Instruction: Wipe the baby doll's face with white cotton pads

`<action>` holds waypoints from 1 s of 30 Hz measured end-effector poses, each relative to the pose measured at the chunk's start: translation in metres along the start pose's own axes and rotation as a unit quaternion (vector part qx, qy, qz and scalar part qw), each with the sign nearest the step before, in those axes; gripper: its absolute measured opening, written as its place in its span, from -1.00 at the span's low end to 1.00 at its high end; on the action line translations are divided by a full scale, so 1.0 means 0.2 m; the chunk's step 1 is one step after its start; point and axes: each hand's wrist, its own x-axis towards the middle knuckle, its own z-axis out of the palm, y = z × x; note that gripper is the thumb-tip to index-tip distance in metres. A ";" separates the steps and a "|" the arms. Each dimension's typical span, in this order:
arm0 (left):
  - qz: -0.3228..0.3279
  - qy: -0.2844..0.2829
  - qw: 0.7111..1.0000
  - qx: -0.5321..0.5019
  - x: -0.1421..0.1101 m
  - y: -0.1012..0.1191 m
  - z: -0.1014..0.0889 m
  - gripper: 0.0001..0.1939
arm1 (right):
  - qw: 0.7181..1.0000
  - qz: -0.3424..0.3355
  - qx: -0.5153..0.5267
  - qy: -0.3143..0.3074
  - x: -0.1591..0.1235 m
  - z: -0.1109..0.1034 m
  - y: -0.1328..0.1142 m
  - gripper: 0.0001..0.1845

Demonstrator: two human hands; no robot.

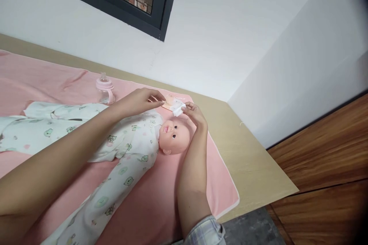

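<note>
My right hand (196,114) pinches a white wipe (178,109) between thumb and fingers. The wipe hangs at the right end of a small orange-and-white wipes packet (168,100). At the packet's left end, the thumb and fingertips of my left hand (149,98) close on its edge. Just below the packet lies the head of a baby doll (176,138), face up. White clothes with green animal prints (129,149) cover the doll's body, and my left forearm crosses above it. My right forearm passes beside the doll's head.
A pink-lidded baby bottle (104,89) stands upright beyond the doll, left of my hands. Under everything is a pink blanket (217,183) on a wooden table (253,164). A white wall (201,38) with a dark-framed window (162,11) borders the far side; wood-grain panels (324,145) are at right.
</note>
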 end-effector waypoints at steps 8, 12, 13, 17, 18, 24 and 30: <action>0.040 -0.029 0.996 -0.076 -0.03 0.01 -0.06 -0.42 | 0.983 -0.052 -0.102 -0.145 -0.09 0.19 -0.35 -0.61; 0.066 -0.080 0.988 -0.110 -0.05 0.03 -0.09 -0.38 | 0.965 -0.052 -0.162 -0.200 -0.14 0.32 -0.45 -0.65; 0.067 -0.102 0.985 -0.123 -0.05 0.03 -0.10 -0.39 | 0.961 -0.059 -0.176 -0.206 -0.15 0.34 -0.47 -0.65; 0.026 -0.154 0.981 -0.117 -0.07 0.02 -0.14 -0.40 | 0.951 -0.088 -0.210 -0.210 -0.18 0.41 -0.52 -0.62; 0.016 -0.156 0.983 -0.097 -0.07 0.01 -0.14 -0.42 | 0.951 -0.090 -0.207 -0.209 -0.19 0.42 -0.53 -0.62; 0.009 -0.183 0.982 -0.048 -0.07 0.01 -0.17 -0.59 | 0.969 -0.105 -0.156 -0.162 -0.22 0.41 -0.55 -0.60; 0.088 -0.230 0.961 -0.129 -0.09 0.04 -0.19 -0.71 | 0.985 -0.081 -0.123 -0.087 -0.14 0.22 -0.41 -0.51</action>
